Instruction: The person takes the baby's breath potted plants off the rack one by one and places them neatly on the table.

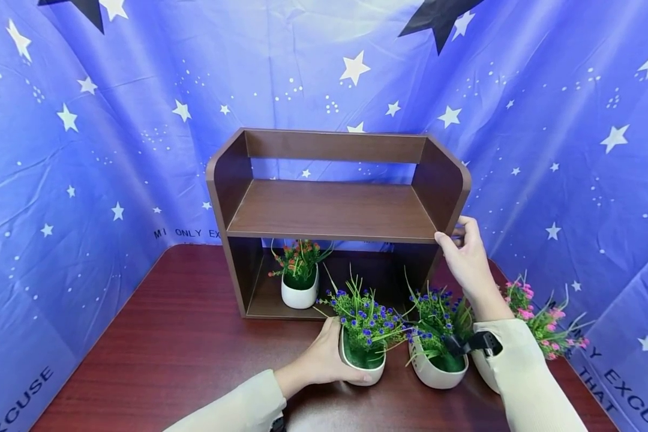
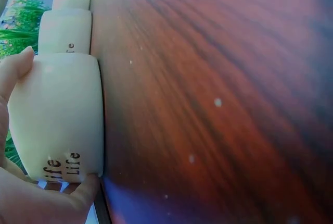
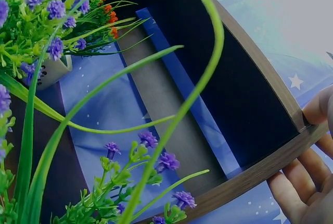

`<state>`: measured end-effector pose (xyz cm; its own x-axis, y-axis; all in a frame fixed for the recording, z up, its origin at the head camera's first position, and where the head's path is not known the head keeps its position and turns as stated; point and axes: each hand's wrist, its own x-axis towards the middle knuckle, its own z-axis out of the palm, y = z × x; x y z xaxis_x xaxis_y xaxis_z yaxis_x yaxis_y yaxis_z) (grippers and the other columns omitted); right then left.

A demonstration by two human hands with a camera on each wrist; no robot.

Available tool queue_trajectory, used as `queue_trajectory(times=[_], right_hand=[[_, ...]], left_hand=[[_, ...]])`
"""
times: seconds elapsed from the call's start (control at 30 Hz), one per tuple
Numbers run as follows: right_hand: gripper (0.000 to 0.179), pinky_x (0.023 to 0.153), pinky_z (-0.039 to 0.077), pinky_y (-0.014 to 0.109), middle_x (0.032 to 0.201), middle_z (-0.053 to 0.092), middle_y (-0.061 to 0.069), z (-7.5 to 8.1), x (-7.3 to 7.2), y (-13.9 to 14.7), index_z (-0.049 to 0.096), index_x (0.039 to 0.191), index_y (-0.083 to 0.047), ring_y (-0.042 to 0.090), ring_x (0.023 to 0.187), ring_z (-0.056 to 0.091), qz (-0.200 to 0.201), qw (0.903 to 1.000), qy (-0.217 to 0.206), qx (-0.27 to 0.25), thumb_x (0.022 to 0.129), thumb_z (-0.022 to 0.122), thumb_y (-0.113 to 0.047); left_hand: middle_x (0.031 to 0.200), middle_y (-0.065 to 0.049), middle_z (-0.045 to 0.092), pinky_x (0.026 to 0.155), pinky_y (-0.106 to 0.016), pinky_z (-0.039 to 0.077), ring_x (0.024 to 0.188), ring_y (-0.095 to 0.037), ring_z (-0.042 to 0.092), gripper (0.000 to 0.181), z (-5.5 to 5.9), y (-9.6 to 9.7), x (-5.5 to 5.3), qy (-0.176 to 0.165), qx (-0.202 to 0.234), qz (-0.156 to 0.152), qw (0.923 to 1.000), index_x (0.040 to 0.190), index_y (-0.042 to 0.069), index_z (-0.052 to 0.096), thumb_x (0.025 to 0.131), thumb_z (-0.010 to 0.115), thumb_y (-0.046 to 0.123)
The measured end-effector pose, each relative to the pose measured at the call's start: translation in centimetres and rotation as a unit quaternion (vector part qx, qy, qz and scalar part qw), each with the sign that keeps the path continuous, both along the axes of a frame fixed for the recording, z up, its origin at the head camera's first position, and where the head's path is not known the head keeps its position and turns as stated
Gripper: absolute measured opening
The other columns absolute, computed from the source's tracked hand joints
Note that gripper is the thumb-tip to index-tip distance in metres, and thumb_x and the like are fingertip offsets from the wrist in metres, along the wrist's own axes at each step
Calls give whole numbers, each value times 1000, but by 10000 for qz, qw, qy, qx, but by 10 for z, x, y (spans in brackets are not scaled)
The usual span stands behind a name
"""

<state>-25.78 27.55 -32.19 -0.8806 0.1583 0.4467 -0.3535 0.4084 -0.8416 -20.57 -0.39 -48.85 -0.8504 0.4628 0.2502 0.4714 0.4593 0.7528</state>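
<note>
My left hand [image 1: 322, 359] grips a white pot of blue-purple flowers [image 1: 363, 367] from its left side, just in front of the brown wooden shelf [image 1: 324, 210]. Close up in the left wrist view, the held white pot [image 2: 57, 104] carries dark "Life" lettering and sits low over the table surface. My right hand [image 1: 468, 261] holds the shelf's right side panel, its thumb at the front edge where the middle board meets it. Fingers [image 3: 291, 193] wrap round the outside of that panel in the right wrist view. A pot of red-orange flowers [image 1: 300, 295] stands on the shelf's lower level, left of centre.
A second pot of blue-purple flowers [image 1: 437, 373] stands to the right of the held one. Beyond it, partly behind my right forearm, is a pot with pink flowers [image 1: 545, 324]. A blue curtain with stars [image 1: 313, 66] surrounds the dark red table [image 1: 156, 336].
</note>
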Motion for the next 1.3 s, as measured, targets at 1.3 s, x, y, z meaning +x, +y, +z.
queue_trajectory(times=[1.3], right_hand=[[38, 72, 41, 21, 111, 48, 4, -4, -3, 0, 40, 135, -5, 12, 89, 45, -98, 9999, -35, -4, 101, 56, -15]], left_hand=[[139, -15, 50, 104, -52, 41, 125, -33, 51, 101, 17, -50, -20, -491, 454, -69, 9977, 150, 6, 40, 71, 90, 45]])
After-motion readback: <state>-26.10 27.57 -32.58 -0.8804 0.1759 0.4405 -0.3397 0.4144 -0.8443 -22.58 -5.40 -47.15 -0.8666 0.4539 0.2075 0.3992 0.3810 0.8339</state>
